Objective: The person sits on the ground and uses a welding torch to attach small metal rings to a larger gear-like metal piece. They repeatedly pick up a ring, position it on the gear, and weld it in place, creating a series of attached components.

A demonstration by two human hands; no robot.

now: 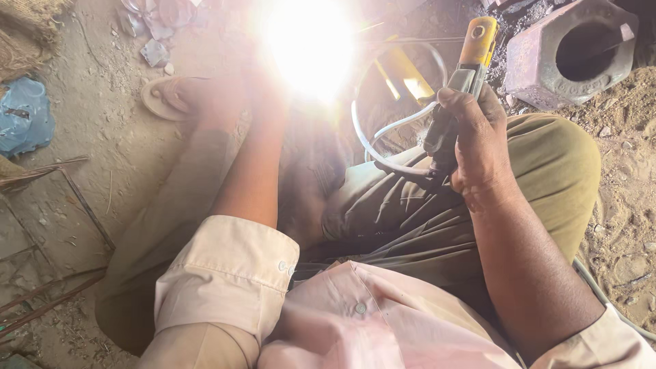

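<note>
On the dirt floor (102, 137) of a rough outdoor work spot, a person sits low with knees bent, olive trousers (547, 171) spread to either side so that the work lies between the legs and close under the eyes. A white glare (307, 41) burns at the top middle of the view and washes out whatever lies beneath it; the piece being worked on cannot be made out there.

To the upper right a heavy, rusty metal block with a round hole (574, 51) rests on the ground, well apart from the hands. At the left edge lie a crumpled blue plastic bag (24, 116) and thin bent steel rods (75, 198), pushed out of the way. A sandal (171, 96) shows near the glare, planted flat as if to steady the seated pose.

The right hand (478, 147) is raised above the right thigh, its fingers clenched round the dark grip of a yellow-tipped electrode holder (471, 61), which points up and toward the light; held so, the wrist can steer the tip while the arm stays braced near the knee. A white cable (393, 123) loops from the holder across the lap, slack enough not to drag.

The left forearm (253, 178), sleeve rolled back at the cuff, reaches straight into the glare. The left hand is lost in the brightness, so whether its fingers are closed or spread I cannot tell.
</note>
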